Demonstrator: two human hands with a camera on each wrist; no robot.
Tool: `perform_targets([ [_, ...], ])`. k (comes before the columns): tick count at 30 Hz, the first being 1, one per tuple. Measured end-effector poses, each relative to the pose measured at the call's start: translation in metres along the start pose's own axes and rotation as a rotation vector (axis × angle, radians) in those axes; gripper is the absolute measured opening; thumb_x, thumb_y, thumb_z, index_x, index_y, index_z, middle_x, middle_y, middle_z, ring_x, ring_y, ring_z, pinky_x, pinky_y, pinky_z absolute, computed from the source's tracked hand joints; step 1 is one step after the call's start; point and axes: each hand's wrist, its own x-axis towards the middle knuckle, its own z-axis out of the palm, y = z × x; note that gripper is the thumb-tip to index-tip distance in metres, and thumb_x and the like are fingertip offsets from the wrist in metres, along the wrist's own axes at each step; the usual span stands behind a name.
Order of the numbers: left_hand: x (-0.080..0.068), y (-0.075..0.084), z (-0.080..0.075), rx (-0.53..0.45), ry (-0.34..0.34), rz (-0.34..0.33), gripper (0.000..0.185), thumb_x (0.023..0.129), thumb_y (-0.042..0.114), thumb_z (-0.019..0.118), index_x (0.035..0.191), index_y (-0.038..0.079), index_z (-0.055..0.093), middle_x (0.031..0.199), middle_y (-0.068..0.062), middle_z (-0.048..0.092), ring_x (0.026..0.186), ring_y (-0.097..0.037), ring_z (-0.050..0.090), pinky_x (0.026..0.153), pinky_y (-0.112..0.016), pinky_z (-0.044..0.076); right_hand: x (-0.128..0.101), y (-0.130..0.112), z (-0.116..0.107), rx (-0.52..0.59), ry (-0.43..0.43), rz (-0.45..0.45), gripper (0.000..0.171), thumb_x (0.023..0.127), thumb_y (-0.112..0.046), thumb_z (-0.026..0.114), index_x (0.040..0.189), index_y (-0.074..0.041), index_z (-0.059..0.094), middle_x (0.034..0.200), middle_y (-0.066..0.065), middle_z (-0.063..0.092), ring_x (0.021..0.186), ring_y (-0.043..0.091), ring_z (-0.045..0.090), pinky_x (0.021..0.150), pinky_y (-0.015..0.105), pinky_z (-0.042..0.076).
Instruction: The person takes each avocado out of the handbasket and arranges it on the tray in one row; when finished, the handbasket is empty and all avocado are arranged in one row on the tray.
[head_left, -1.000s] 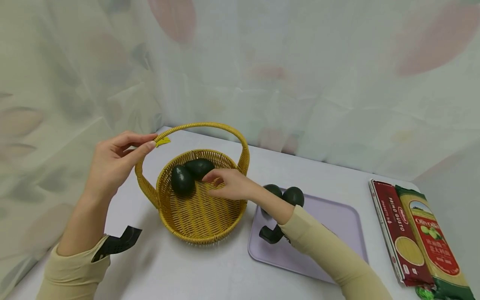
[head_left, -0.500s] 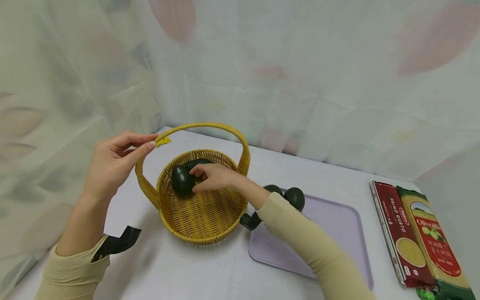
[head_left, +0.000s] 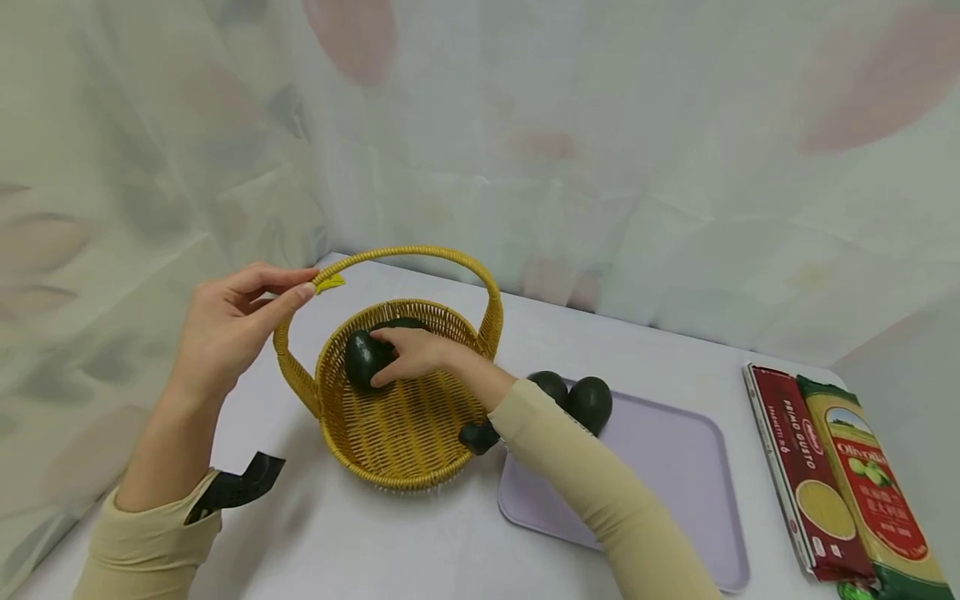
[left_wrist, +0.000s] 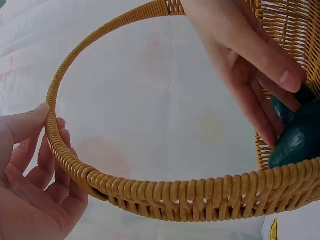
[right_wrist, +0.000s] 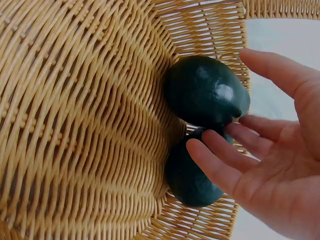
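Note:
A woven yellow basket (head_left: 405, 417) stands on the table, with two dark green avocados inside at its far left. The front avocado (head_left: 362, 358) (right_wrist: 204, 90) shows well; the other avocado (right_wrist: 186, 181) lies mostly under my right hand (head_left: 390, 354). That hand reaches into the basket, and its nearly straight fingers (right_wrist: 220, 165) touch the avocados without closing round either. My left hand (head_left: 302, 283) (left_wrist: 50, 120) pinches the basket handle (head_left: 420, 250) (left_wrist: 65, 150) between thumb and fingers near a small yellow tag (head_left: 328, 283).
A lilac tray (head_left: 675, 467) lies right of the basket, and two more avocados (head_left: 590, 402) sit at its near-left corner. Two pasta packets (head_left: 802, 467) lie at the table's right edge. A patterned curtain hangs behind the table and along its left side.
My right hand has slid left and deeper into the basket, from beside the avocados onto them. The left hand has kept its hold on the handle.

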Motion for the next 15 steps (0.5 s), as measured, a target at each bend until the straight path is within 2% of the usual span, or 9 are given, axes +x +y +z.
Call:
perform_targets([
  [3, -0.0006, -0.0001, -0.0002, 0.018, -0.002, 0.007, 0.016, 0.088, 0.0, 0.07, 0.103, -0.001, 0.075, 0.1, -0.001, 0.072, 0.09, -0.014, 0.063, 0.075, -0.015, 0.05, 0.0036, 0.0006, 0.0014, -0.019, -0.021, -0.058, 0.075, 0.091, -0.033, 0.069, 0.154, -0.015, 0.03, 0.155, 0.003, 0.032, 0.14, 0.015, 0.033, 0.105, 0.024, 0.035],
  [8, -0.0004, 0.0002, -0.0004, -0.003, -0.001, 0.007, 0.015, 0.088, 0.0, 0.069, 0.103, 0.001, 0.075, 0.101, -0.001, 0.073, 0.091, -0.014, 0.063, 0.074, -0.015, 0.05, 0.0053, 0.0001, 0.0021, 0.029, -0.077, -0.153, 0.056, 0.091, -0.032, 0.069, 0.142, -0.017, 0.05, 0.143, -0.003, 0.046, 0.134, 0.016, 0.04, 0.104, 0.024, 0.036],
  [11, 0.0, 0.0004, -0.0004, -0.028, -0.004, 0.007, 0.015, 0.088, -0.002, 0.069, 0.102, 0.001, 0.075, 0.101, -0.002, 0.073, 0.091, -0.013, 0.064, 0.075, -0.015, 0.05, 0.0032, -0.0008, 0.0032, 0.028, -0.139, -0.171, 0.046, 0.091, -0.032, 0.069, 0.134, -0.018, 0.058, 0.134, -0.008, 0.053, 0.131, 0.015, 0.044, 0.101, 0.023, 0.037],
  [15, -0.0002, 0.0002, -0.0006, -0.042, -0.007, 0.007, 0.015, 0.088, -0.002, 0.069, 0.102, 0.0, 0.075, 0.1, -0.002, 0.073, 0.09, -0.013, 0.063, 0.075, -0.015, 0.05, -0.0001, -0.0018, 0.005, -0.005, -0.264, -0.206, 0.037, 0.093, -0.029, 0.068, 0.126, -0.014, 0.064, 0.123, -0.009, 0.06, 0.122, 0.012, 0.05, 0.094, 0.017, 0.04],
])
